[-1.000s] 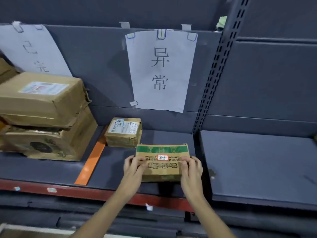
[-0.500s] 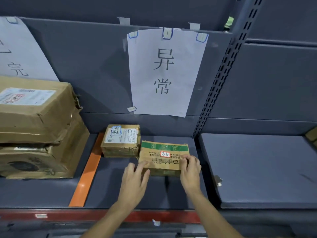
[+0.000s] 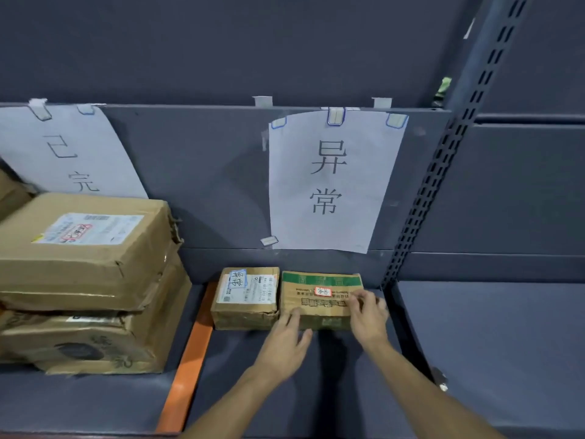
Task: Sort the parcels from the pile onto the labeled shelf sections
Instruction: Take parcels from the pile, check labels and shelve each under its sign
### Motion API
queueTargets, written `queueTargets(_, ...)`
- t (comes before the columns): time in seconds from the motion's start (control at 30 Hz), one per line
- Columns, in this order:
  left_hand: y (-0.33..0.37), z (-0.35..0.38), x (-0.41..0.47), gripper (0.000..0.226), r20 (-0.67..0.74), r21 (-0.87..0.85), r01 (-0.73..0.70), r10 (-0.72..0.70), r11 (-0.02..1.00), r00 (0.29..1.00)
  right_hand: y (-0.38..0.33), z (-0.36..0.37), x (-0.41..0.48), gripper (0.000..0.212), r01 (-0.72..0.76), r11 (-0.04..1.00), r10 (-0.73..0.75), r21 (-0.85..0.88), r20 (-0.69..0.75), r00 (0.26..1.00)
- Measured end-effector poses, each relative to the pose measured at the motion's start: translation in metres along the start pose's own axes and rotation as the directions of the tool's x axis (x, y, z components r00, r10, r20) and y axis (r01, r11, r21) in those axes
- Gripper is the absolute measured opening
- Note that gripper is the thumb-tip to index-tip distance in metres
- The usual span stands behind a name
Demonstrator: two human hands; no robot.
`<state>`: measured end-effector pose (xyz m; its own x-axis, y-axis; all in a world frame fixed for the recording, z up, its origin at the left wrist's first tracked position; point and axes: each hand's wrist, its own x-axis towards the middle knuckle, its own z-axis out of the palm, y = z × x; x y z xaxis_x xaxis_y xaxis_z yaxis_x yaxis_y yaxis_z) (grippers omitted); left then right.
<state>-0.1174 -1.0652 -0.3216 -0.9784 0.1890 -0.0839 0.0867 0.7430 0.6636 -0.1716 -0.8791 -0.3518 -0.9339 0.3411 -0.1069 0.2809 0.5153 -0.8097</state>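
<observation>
A flat brown parcel with a green band and a red-edged sticker point(image 3: 319, 296) lies on the grey shelf point(image 3: 285, 375), against the back wall under the paper label 异常 point(image 3: 332, 182). It sits right beside a smaller brown parcel with a white shipping label point(image 3: 245, 299). My left hand point(image 3: 285, 340) lies flat at the green-band parcel's front left corner, fingers straight. My right hand point(image 3: 367, 315) rests on its right end with fingers loosely bent on the top.
An orange divider strip point(image 3: 190, 353) splits the shelf. Left of it, two large brown boxes point(image 3: 82, 280) are stacked under a second paper label point(image 3: 69, 153). A slotted upright post point(image 3: 443, 153) separates this bay from the bare shelf point(image 3: 493, 343) to the right.
The green-band parcel went from held above the shelf's front edge to lying at the back, beside the small parcel. Both hands pushed it in; the left hand now lies flat.
</observation>
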Motion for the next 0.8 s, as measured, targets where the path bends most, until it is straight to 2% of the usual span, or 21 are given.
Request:
queueTargets(0.17, 0.009, -0.011, -0.003, 0.048, 0.020, -0.013, -0.037, 0.037, 0.999, 0.999, -0.006, -0.020, -0.011, 0.032, 0.031, 0.992, -0.021, -0.124, 0.084, 0.996)
queueTargets(0.3, 0.034, -0.004, 0.004, 0.042, 0.106, 0.065, -0.297, 0.289, 0.953, 0.951, -0.005, -0.063, -0.037, 0.044, 0.059, 0.928, -0.038, -0.369, 0.063, 0.997)
queueTargets(0.43, 0.087, 0.024, 0.024, 0.077, 0.241, 0.178, -0.475, 0.430, 0.862, 0.870, 0.008, -0.128, -0.070, 0.052, 0.037, 0.824, -0.031, -0.565, 0.021, 0.999)
queueTargets(0.5, 0.124, 0.041, 0.028, 0.070, 0.288, 0.182, -0.528, 0.468, 0.829, 0.835, 0.019, -0.169, -0.085, 0.057, -0.002, 0.775, -0.010, -0.632, -0.016, 1.000)
queueTargets(0.57, 0.164, 0.059, 0.025, 0.058, 0.337, 0.192, -0.604, 0.526, 0.774, 0.781, 0.032, -0.213, -0.100, 0.060, -0.063, 0.751, 0.020, -0.657, -0.073, 0.997)
queueTargets(0.63, 0.206, 0.080, 0.015, 0.057, 0.376, 0.178, -0.668, 0.577, 0.723, 0.725, 0.052, -0.260, -0.115, 0.060, -0.132, 0.741, 0.042, -0.659, -0.150, 0.988)
queueTargets(0.73, 0.266, 0.119, -0.007, 0.079, 0.414, 0.151, -0.720, 0.619, 0.677, 0.668, 0.088, -0.327, -0.143, 0.062, -0.216, 0.731, 0.063, -0.647, -0.251, 0.966)
queueTargets(0.77, 0.285, 0.135, -0.016, 0.082, 0.424, 0.150, -0.733, 0.627, 0.663, 0.654, 0.102, -0.349, -0.153, 0.066, -0.243, 0.729, 0.075, -0.640, -0.278, 0.958)
queueTargets(0.8, 0.303, 0.152, -0.024, 0.076, 0.440, 0.152, -0.747, 0.633, 0.647, 0.637, 0.115, -0.369, -0.163, 0.074, -0.265, 0.723, 0.085, -0.637, -0.299, 0.951)
